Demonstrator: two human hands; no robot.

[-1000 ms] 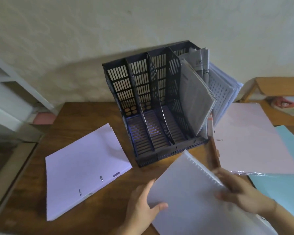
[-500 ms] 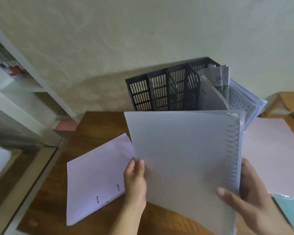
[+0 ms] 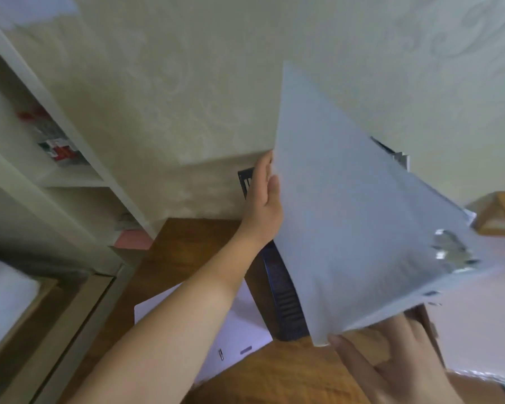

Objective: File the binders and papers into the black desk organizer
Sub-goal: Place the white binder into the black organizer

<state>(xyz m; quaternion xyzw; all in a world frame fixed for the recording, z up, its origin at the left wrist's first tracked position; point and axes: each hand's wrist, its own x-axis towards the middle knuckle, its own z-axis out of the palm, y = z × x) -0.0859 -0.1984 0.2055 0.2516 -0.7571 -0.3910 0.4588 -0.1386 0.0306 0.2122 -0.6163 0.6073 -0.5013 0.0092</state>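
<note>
The left hand (image 3: 264,199) grips the upper left edge of a pale translucent binder (image 3: 356,217), thumb on the near face, fingers hidden behind. The right hand (image 3: 391,363) supports the binder's lower corner from below, its fingers nearly straight and its thumb touching the bottom edge. The binder is lifted and tilted between both hands, covering most of the black desk organizer (image 3: 286,301), which shows just right of the left wrist and above the right hand. Beneath the left forearm, a white binder (image 3: 239,330) lies flat on the wooden bench (image 3: 187,252). Right of the right hand lies a pink folder (image 3: 478,316).
</note>
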